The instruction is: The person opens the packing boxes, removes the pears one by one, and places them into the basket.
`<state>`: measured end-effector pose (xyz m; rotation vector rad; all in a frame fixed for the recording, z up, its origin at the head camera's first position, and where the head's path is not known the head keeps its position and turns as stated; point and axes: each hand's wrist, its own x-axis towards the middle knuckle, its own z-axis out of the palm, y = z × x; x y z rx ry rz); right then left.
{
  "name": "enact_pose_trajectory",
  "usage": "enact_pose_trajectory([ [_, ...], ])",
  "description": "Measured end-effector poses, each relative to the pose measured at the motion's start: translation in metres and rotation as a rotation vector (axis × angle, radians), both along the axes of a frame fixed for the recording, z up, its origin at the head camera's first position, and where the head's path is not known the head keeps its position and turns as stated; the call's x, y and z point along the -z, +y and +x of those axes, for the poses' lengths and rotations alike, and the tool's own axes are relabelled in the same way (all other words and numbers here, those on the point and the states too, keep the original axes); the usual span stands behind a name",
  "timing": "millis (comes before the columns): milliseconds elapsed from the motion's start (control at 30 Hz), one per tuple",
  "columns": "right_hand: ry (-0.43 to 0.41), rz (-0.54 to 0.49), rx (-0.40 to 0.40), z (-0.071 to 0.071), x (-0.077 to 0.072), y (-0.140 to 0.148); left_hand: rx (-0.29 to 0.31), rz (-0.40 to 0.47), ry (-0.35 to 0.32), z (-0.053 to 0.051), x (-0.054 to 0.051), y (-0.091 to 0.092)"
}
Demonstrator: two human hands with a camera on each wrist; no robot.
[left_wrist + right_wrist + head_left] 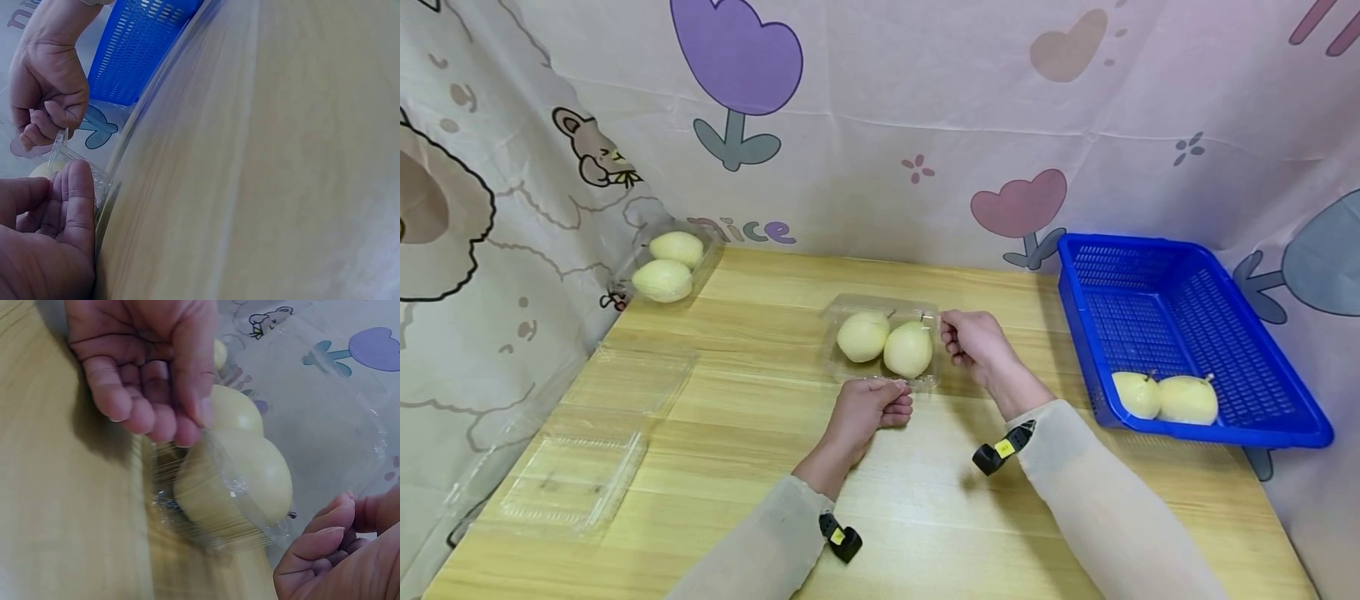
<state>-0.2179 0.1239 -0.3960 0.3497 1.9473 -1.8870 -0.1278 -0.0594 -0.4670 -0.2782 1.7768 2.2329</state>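
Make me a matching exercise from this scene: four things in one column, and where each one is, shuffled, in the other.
1. Blue basket
2. Empty clamshell
3. Left hand
4. Right hand

A. left side of the table
B. right edge of the central pear container
C. right side of the table
D. near edge of the central pear container

Pairs: 1-C, 2-A, 3-D, 4-B

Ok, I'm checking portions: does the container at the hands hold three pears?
No, the clear container holds two pears, side by side.
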Motion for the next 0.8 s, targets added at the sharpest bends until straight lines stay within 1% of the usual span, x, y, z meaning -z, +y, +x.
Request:
enact_pose_trajectory([
  [233, -0.011, -0.035, -0.002, -0.006, -0.006, 0.000, 0.009, 0.004, -0.002, 0.000, 0.000, 0.000],
  [800, -0.058, -0.091, 0.019, -0.018, -0.013, 0.000, 0.015, 0.002, -0.004, 0.001, -0.002, 0.000],
])
